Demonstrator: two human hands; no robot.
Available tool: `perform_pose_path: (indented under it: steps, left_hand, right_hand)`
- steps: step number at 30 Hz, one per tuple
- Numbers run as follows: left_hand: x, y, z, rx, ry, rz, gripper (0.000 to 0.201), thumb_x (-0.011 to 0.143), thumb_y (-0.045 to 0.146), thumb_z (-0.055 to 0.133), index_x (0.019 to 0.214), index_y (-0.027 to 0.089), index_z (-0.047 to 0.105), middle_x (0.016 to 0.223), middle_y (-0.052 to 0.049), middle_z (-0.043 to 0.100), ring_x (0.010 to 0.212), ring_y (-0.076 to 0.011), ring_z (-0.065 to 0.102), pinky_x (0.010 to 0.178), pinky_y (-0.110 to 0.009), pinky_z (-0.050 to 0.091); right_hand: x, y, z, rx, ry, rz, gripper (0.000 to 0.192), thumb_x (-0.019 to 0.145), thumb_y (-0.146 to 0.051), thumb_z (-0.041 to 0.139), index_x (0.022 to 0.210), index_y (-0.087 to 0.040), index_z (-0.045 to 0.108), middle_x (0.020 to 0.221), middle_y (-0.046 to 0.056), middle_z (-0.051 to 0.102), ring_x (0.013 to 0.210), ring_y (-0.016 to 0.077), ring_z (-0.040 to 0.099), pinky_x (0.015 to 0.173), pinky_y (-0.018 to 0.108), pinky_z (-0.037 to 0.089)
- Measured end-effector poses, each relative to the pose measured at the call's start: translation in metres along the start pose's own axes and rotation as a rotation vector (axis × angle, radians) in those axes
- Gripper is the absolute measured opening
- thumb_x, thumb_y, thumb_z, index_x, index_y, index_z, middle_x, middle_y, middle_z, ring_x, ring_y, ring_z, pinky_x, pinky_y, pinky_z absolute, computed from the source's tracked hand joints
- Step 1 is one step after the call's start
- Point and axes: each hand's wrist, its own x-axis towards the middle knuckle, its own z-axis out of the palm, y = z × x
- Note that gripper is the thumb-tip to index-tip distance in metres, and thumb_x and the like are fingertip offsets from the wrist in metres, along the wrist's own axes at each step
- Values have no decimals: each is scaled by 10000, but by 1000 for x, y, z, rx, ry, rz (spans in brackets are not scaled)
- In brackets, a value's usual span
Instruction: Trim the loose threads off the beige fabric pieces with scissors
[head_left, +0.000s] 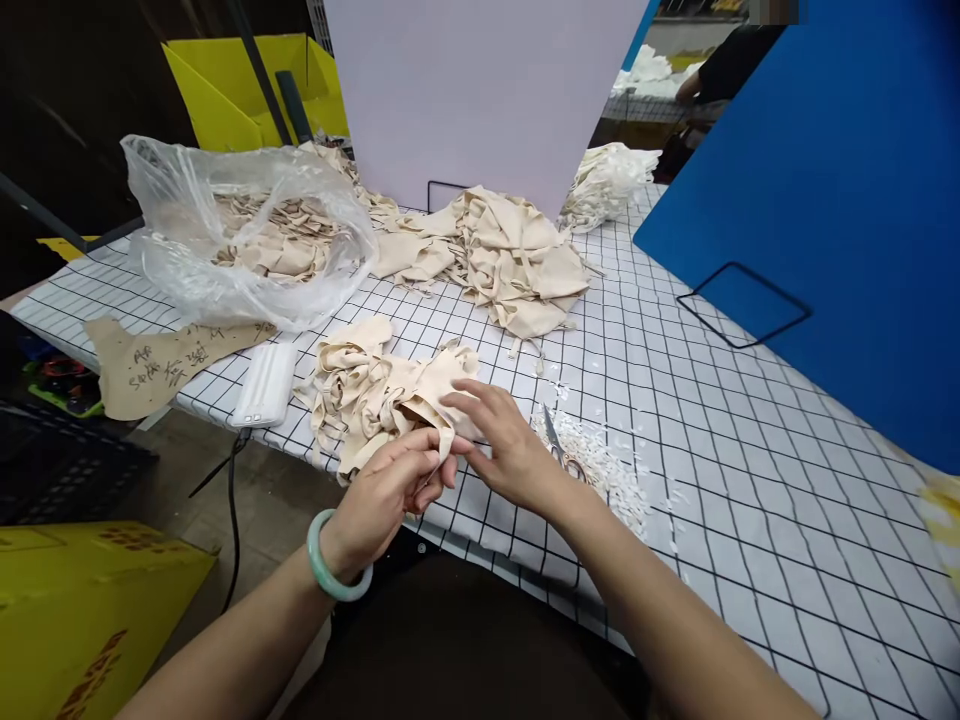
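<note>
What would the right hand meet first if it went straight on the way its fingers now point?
The right hand points up-left, fingers already on the near pile of beige fabric pieces. Going on, it would push into that pile first; beyond lies the clear plastic bag, though depth is hard to judge.

Left hand [390, 495] curled, fingers pinched; right hand [504, 447] flat, fingers spread (fingertips nearly touching).

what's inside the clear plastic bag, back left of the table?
The plastic bag holds a heap of beige fabric pieces, visible through the film and its open mouth. The bottom of the heap and anything under it are covered.
</note>
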Motion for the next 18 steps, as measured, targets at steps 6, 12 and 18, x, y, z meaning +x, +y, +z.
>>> perform_pose_path:
  steps: [6, 12, 18]
  left_hand:
    - [2, 7, -17, 197, 74, 28, 333, 973, 425, 522, 898, 138, 673, 517, 45, 451, 482, -72, 331, 471, -195, 253]
    - [8, 36, -39, 155, 149, 113, 283, 888, 380, 620, 773, 131, 690, 647, -16, 588, 553, -95, 469, 500, -199, 378]
    - [3, 61, -36, 250, 35, 180, 295, 918, 351, 584, 796, 146, 756, 639, -9, 505, 549, -103, 443, 482, -214, 393]
  right_hand:
    - [52, 7, -6, -86, -82, -253, 175, 859, -160, 552, 698, -228, 548, 965, 75, 689, 1146, 281, 559, 1007, 479, 446]
    - [35, -19, -5, 148, -247, -277, 127, 925, -339, 592, 888, -220, 568, 775, 11, 619, 699, 157, 556, 635, 299, 480]
    - [55, -11, 30, 167, -111, -255, 53, 912, -265, 623, 911, -212, 617, 865, 30, 683, 841, 191, 612, 825, 377, 485]
